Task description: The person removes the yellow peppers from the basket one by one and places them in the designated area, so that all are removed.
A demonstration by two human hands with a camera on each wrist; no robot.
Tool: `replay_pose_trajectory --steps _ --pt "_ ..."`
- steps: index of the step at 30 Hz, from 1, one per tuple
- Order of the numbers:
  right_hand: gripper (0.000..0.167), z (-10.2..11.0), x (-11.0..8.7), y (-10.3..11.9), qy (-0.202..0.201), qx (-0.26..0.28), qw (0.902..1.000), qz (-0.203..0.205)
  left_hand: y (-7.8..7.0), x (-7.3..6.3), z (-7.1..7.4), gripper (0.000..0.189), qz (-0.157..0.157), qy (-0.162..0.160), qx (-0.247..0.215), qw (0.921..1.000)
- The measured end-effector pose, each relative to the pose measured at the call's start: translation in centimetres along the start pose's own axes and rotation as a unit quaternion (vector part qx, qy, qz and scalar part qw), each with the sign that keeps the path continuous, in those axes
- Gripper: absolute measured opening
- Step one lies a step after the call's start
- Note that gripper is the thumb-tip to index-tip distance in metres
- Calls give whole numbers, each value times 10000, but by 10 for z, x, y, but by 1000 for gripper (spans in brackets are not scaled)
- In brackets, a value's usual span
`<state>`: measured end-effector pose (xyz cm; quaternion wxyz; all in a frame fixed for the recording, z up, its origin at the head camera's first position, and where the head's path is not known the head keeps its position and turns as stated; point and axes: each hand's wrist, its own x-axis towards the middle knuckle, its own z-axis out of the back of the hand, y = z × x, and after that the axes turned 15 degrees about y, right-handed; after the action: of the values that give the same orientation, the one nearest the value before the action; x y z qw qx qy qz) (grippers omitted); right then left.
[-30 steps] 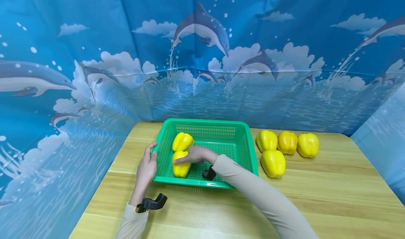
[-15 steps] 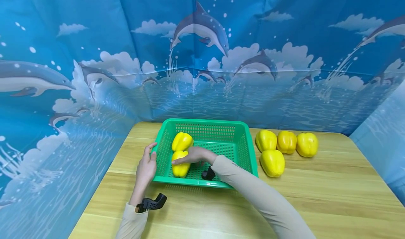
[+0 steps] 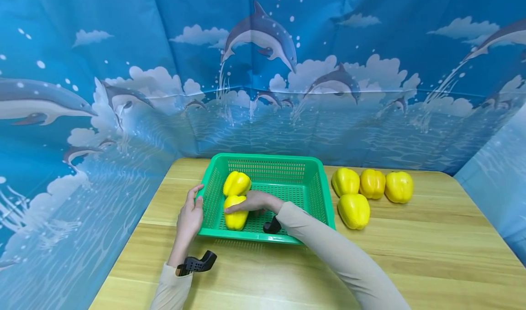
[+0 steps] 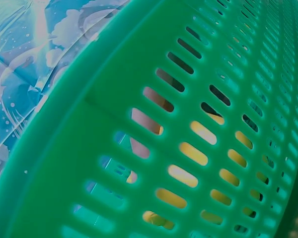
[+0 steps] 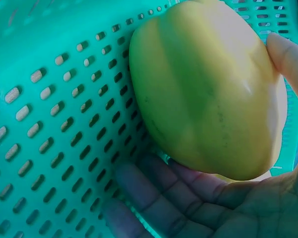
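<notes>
A green perforated plastic basket stands on the table, holding two yellow bell peppers at its left end. My right hand reaches inside and holds the nearer bell pepper. In the right wrist view, the thumb lies against one side of this bell pepper and the other fingers are spread beneath it. Just behind sits the second bell pepper. My left hand touches the basket's left rim with fingers fairly straight. The left wrist view is filled by the basket wall, with yellow showing through its slots.
Several more yellow bell peppers lie grouped on the wooden table to the right of the basket. Behind the table hangs a blue curtain printed with dolphins. Black wrist cameras are strapped to both wrists.
The bell pepper held by my right hand has shifted very slightly to the right. My left hand and the basket have stayed in place.
</notes>
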<state>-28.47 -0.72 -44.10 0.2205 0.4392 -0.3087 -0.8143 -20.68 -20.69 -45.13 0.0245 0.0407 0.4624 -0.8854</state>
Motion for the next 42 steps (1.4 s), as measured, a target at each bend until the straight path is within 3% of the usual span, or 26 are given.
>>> replay_pose_trajectory --steps 17,23,34,42 --pt "43 2 -7 -5 233 325 9978 531 1 -2 -3 40 -8 6 -5 10000" --pt "43 6 -12 -5 51 352 9968 720 1 -2 -1 40 10 1 -13 10000" --pt "41 13 -23 -1 63 1142 9842 1353 0 -3 0 41 -73 12 -9 10000" --pt "50 16 -32 1 -242 1282 9815 1401 0 -2 0 40 -65 -42 51 10000"
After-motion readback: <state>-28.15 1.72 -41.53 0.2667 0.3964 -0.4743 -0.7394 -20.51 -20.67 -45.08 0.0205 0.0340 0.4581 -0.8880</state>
